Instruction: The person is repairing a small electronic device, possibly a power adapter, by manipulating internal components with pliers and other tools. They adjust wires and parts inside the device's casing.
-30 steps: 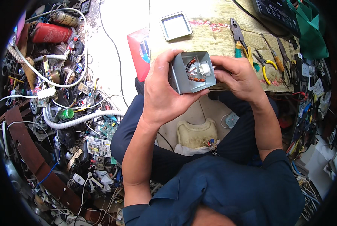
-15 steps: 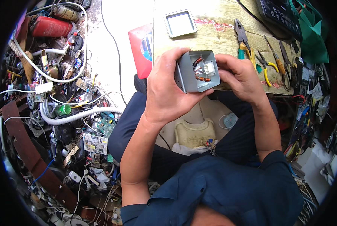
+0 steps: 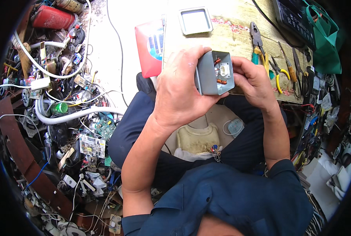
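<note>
A small grey metal box (image 3: 205, 74) is held up over my lap, its open side facing me. Inside it show copper-wound coils (image 3: 221, 82) and a white connector (image 3: 225, 70) on the right wall. My left hand (image 3: 177, 88) wraps round the box from the left, with its thumb under the lower edge and fingers over the top. At the outside of the right wall, behind the connector, my right hand (image 3: 255, 80) has thumb and forefinger pinched together. What lies between those fingertips is hidden.
On the wooden bench lie a square frame (image 3: 199, 32), pliers (image 3: 256, 37), yellow-handled cutters (image 3: 278, 74) and a screwdriver (image 3: 288, 63). A red case (image 3: 146, 47) sits left of the bench. Piled electronic scrap (image 3: 93, 145) fills the left side. A green bag (image 3: 326, 47) hangs far right.
The box has shifted a little right in the picture, along with the bench things, and is turned slightly. Both hands keep the same hold at its sides.
</note>
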`<move>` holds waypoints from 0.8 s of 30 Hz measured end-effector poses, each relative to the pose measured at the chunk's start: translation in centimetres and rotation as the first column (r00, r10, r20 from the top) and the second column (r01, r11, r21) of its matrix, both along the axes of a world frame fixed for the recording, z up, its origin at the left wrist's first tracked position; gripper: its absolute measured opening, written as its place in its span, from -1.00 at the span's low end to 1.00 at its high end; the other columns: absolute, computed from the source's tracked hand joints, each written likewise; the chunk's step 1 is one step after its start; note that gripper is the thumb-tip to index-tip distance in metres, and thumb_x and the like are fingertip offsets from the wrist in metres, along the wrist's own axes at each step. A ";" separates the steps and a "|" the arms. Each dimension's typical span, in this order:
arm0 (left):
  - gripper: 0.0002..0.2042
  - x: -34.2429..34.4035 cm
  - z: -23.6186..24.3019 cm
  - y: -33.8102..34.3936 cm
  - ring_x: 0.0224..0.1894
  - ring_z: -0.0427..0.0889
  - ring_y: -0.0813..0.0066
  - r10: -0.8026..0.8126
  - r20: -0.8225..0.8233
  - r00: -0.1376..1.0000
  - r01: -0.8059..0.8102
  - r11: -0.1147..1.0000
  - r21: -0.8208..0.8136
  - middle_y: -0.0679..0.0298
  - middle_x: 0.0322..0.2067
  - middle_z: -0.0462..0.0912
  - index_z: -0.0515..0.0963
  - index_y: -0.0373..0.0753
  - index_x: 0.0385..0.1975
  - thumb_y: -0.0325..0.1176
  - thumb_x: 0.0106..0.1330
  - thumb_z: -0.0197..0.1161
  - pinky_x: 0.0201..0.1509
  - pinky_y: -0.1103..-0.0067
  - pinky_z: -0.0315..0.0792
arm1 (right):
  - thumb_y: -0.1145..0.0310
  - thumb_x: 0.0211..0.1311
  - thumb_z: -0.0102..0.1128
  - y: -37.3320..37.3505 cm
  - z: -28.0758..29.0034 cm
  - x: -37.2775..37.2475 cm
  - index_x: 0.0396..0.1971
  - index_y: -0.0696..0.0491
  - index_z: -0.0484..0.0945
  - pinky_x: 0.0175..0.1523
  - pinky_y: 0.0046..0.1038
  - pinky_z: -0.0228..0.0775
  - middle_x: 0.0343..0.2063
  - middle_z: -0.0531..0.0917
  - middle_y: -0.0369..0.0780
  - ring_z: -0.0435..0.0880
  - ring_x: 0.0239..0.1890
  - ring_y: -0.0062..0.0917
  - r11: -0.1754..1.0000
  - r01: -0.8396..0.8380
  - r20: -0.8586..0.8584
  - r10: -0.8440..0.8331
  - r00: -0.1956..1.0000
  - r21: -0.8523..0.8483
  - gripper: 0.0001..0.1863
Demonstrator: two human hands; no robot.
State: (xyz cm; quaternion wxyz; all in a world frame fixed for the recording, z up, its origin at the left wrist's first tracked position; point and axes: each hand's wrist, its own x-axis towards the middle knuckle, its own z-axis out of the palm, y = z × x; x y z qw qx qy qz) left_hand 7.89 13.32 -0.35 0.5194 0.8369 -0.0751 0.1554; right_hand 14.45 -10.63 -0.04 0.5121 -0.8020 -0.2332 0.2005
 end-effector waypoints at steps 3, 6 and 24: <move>-0.09 0.1 0.0 0.1 0.05 0.82 0.14 -0.006 0.003 1.000 0.006 1.000 0.008 0.07 0.04 0.76 0.53 -0.27 0.31 -0.29 -0.12 0.91 0.13 0.34 0.71 | 0.68 0.45 0.27 0.0 0.1 0.1 0.28 0.23 0.65 0.14 -0.42 0.70 -0.05 0.89 -0.06 0.90 0.00 -0.42 0.999 -0.020 0.009 0.020 1.000 -0.030 -0.58; -0.08 0.0 0.1 0.1 0.05 0.82 0.14 -0.008 0.002 1.000 0.008 1.000 0.009 0.07 0.04 0.76 0.53 -0.27 0.31 -0.29 -0.12 0.91 0.14 0.35 0.71 | 0.67 0.47 0.26 0.0 0.3 0.1 0.29 0.22 0.65 0.11 -0.42 0.72 -0.06 0.89 -0.07 0.91 -0.02 -0.43 0.997 -0.036 0.057 0.040 0.998 -0.067 -0.58; -0.09 0.4 0.2 0.2 0.06 0.84 0.21 -0.026 -0.007 1.000 0.026 0.999 0.022 0.08 0.04 0.77 0.52 -0.31 0.32 -0.28 -0.09 0.90 0.16 0.39 0.71 | 0.64 0.50 0.26 0.0 0.0 -0.2 0.27 0.18 0.65 -0.03 -0.41 0.71 -0.18 0.86 -0.06 0.90 -0.16 -0.40 0.998 -0.018 0.097 0.023 0.995 -0.055 -0.61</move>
